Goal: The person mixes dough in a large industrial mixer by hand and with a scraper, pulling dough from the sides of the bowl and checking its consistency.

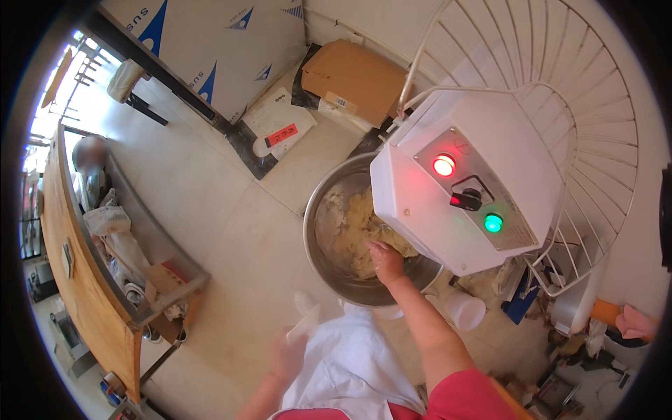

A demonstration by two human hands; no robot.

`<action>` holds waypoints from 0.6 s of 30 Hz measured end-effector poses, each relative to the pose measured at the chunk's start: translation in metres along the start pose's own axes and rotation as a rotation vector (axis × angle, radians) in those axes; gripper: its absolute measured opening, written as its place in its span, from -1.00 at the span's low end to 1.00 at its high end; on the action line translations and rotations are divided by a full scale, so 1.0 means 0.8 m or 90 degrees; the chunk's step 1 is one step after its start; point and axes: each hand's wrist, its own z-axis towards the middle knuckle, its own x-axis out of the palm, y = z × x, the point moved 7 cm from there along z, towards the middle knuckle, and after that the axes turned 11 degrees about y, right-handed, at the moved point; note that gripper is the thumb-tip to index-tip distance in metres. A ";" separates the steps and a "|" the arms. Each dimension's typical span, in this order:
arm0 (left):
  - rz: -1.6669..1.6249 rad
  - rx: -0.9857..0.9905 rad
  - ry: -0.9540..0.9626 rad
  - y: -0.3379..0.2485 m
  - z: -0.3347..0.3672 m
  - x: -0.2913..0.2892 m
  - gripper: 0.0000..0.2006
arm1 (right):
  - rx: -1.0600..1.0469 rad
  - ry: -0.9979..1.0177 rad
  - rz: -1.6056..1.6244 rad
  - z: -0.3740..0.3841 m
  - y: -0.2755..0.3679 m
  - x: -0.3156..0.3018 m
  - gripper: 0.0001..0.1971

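A wide steel mixing bowl [313, 262] stands below the mixer's head, with a lumpy pale yellow dough [358, 231] inside and smears along its wall. My right hand [386, 263] reaches over the near rim to the dough, fingers extended; whether the fingertips touch it I cannot tell. Low on the left, in front of my white apron [350, 357], my left hand [285, 355] is closed round a flat white dough scraper [305, 323], both slightly blurred. The white spiral mixer [462, 189] covers the bowl's right side and carries a lit red lamp, a lit green lamp and a black switch.
A raised wire guard [605, 119] rises behind the mixer. A white tub [465, 311] is on the floor right of the bowl. Flattened cardboard [355, 78] leans at the back. At the left stands a wooden-topped table [84, 280] with a shelf of bags and boxes.
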 end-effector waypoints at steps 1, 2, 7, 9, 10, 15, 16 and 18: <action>-0.014 0.001 0.007 0.006 0.003 0.001 -0.90 | -0.001 -0.002 0.009 0.002 0.007 -0.004 -0.80; -0.033 -0.006 0.009 0.009 0.006 0.003 -0.89 | -0.002 -0.004 0.018 0.004 0.013 -0.007 -0.81; -0.145 -0.027 0.003 0.013 0.024 0.024 -0.86 | 0.088 0.067 0.061 0.013 -0.029 0.029 -0.80; -0.108 -0.056 0.018 0.016 0.025 0.029 -0.86 | 0.261 0.177 0.065 0.000 -0.096 0.082 -0.77; -0.089 -0.071 0.023 0.020 0.025 0.029 -0.85 | 0.269 0.176 0.066 -0.007 -0.109 0.089 -0.76; -0.076 -0.085 0.035 0.053 0.007 0.021 -0.86 | 0.162 0.260 -0.128 -0.013 -0.084 0.116 -0.82; -0.076 -0.089 0.023 0.057 0.004 0.018 -0.86 | 0.159 0.289 -0.153 -0.012 -0.076 0.128 -0.82; -0.070 -0.066 0.028 0.062 0.004 0.017 -0.86 | 0.153 0.348 -0.206 -0.009 -0.065 0.153 -0.82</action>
